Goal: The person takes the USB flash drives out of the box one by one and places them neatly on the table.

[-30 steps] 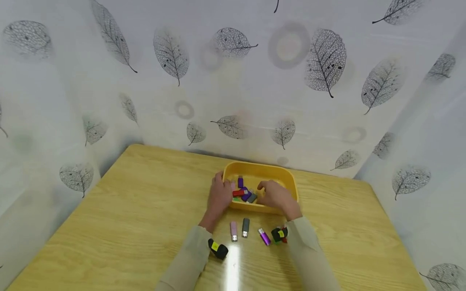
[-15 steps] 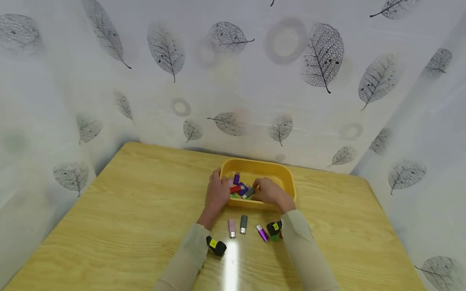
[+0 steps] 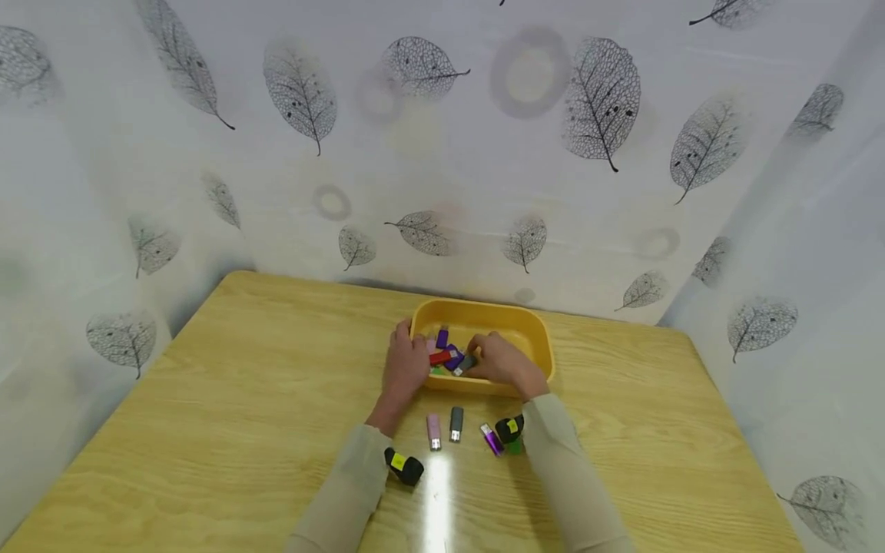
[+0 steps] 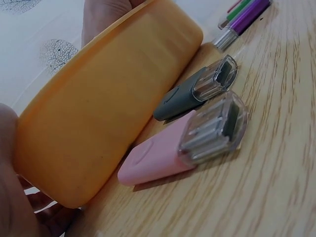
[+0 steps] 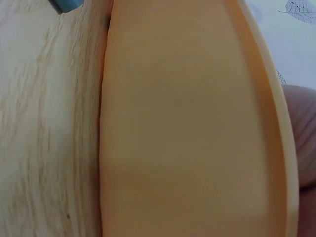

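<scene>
My left hand (image 3: 404,362) holds the left end of a yellow plastic bin (image 3: 518,322); in the left wrist view its fingers wrap the bin's lower corner. Inside lie a red USB flash drive (image 3: 439,358), purple ones (image 3: 442,337), a pink one and a green one. The right hand (image 3: 501,359) reaches over the near rim, thumb and forefinger curled at one end of a grey flash drive (image 3: 463,366), apparently pinching it. Its fingertips are out of sight in the right wrist view, where the bin wall (image 5: 192,123) blocks them.
In front of the bin, a pink flash drive (image 4: 158,157), a grey one (image 4: 182,97) and a purple one (image 4: 251,16) lie on the wooden table (image 3: 242,399). A green one (image 3: 515,446) is partly covered by the right wrist camera (image 3: 510,428). A leaf-patterned curtain hangs behind.
The right hand's fingers have closed in on the grey drive in the bin, which now sits more tilted. The left hand keeps its hold. The head view has shifted slightly.
</scene>
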The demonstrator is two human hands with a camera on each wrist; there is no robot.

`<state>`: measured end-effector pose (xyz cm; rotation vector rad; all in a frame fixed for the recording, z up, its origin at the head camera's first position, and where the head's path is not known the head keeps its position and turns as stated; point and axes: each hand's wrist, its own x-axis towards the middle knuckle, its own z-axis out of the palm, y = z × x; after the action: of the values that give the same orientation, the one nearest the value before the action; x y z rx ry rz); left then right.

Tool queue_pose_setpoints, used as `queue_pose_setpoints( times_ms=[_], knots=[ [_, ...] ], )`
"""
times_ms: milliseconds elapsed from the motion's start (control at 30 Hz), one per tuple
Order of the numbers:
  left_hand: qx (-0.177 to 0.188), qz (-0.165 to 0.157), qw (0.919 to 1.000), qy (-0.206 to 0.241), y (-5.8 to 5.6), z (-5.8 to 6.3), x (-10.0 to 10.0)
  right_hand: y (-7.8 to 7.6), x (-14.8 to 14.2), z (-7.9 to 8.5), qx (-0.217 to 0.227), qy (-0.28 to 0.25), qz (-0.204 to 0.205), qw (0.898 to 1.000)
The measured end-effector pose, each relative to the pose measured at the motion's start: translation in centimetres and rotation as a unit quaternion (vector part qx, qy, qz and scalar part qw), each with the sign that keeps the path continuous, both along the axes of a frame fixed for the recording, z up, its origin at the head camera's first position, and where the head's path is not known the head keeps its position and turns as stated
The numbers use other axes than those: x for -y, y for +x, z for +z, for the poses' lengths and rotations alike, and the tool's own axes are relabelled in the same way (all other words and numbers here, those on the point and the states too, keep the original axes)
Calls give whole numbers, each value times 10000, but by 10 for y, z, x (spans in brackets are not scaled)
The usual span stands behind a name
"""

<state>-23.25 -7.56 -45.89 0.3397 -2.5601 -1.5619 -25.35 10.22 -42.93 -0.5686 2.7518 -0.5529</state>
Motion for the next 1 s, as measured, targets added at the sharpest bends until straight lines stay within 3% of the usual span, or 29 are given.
queue_pose_setpoints(
  times_ms=[200,500,733,1000],
  knots=[
    [-85,-21,9999,54,-1,3,0,0,2,4,63,114,-284,9995],
    [142,-83,9998,129,2,5,0,3,6,6,276,261,-449,9983],
    [32,-89,9999,-72,-1,4,3,3,10,7,198,207,-365,9989],
    [-4,-116,9999,-73,0,1,0,8,-1,12,56,421,-689,9967]
  ],
)
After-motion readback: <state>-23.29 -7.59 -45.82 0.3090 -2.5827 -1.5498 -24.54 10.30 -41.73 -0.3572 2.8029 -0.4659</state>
